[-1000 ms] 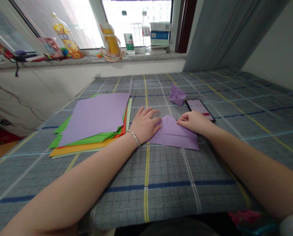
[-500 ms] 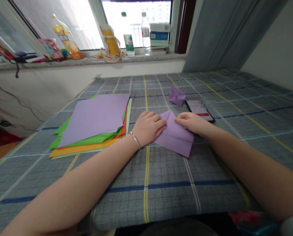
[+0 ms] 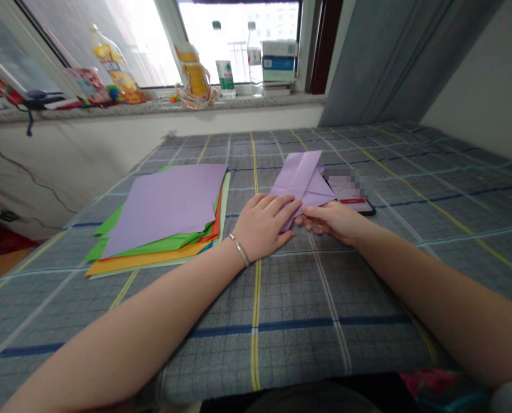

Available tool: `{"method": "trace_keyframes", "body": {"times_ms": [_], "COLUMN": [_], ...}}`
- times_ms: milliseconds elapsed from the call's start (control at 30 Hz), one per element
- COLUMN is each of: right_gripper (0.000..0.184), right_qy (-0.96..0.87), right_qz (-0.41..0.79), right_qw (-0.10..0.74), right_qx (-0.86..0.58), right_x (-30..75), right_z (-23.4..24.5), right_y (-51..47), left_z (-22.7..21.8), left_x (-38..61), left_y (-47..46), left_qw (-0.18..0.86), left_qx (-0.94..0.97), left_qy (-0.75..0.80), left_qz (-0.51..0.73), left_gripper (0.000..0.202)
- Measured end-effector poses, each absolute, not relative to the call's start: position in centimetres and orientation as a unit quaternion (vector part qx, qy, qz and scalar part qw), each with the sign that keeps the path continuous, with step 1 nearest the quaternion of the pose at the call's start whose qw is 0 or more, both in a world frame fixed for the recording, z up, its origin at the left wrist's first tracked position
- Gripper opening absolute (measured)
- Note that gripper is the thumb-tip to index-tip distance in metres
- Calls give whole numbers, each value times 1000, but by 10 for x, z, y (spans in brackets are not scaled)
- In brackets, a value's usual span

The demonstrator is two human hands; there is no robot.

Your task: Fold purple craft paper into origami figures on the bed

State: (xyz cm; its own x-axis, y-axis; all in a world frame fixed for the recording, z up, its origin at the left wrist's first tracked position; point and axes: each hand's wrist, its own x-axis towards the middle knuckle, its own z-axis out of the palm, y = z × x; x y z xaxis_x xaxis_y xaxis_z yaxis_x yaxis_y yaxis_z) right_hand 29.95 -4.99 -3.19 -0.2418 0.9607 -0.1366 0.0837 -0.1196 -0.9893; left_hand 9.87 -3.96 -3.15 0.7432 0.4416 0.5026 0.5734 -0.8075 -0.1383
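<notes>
Bottle (image 3: 254, 60) on the sill (image 3: 152, 106), clear liquid inside; second bottle (image 3: 113, 66), yellow contents. Folded purple paper (image 3: 301, 180) on the checked cover (image 3: 256, 355), long axis pointing away from the body, far end leaning slightly right. Left hand (image 3: 262, 226): fingers flat and open against the paper's near edge. Right hand (image 3: 331, 222): fingers curled on that edge, grip hard to make out. Phone (image 3: 352, 201) just beside, screen pixelated.
</notes>
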Motion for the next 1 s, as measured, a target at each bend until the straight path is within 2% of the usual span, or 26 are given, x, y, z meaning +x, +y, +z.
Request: {"method": "trace_keyframes", "body": {"times_ms": [133, 267, 333, 467, 667, 733, 833, 900, 1000], "right_gripper": [22, 12, 13, 53, 92, 99, 90, 73, 46], "right_qy": [-604, -707, -717, -673, -624, -622, -644, -657, -650], "right_qz": [523, 393, 336, 239, 123, 95, 55, 61, 131], "right_qw": [371, 324, 338, 440, 532, 549, 535, 508, 487], "right_qx": [-473, -491, -508, -545, -560, -550, -543, -553, -568], "right_x": [299, 297, 298, 309, 323, 324, 325, 324, 321], "right_z": [-33, -31, -32, -38, -43, -42, -39, -35, -28], "right_y": [-50, -51, -49, -40, -30, -29, -31, -34, -39], "left_z": [-32, -34, -34, -32, -33, -33, -33, -33, -32], "left_x": [99, 97, 94, 88, 83, 82, 81, 80, 78], "left_y": [-40, -36, -33, -27, -20, -20, -19, -17, -13], "left_qw": [151, 147, 137, 105, 34, 14, 5, 0, -26], "left_qx": [-916, -904, -896, -879, -839, -824, -794, -779, -771], "left_qy": [-282, -308, -321, -333, -371, -379, -398, -408, -407], "left_qz": [-243, -259, -275, -325, -396, -421, -459, -477, -488], "left_gripper": [44, 27, 23, 21, 18, 18, 18, 19, 21]}}
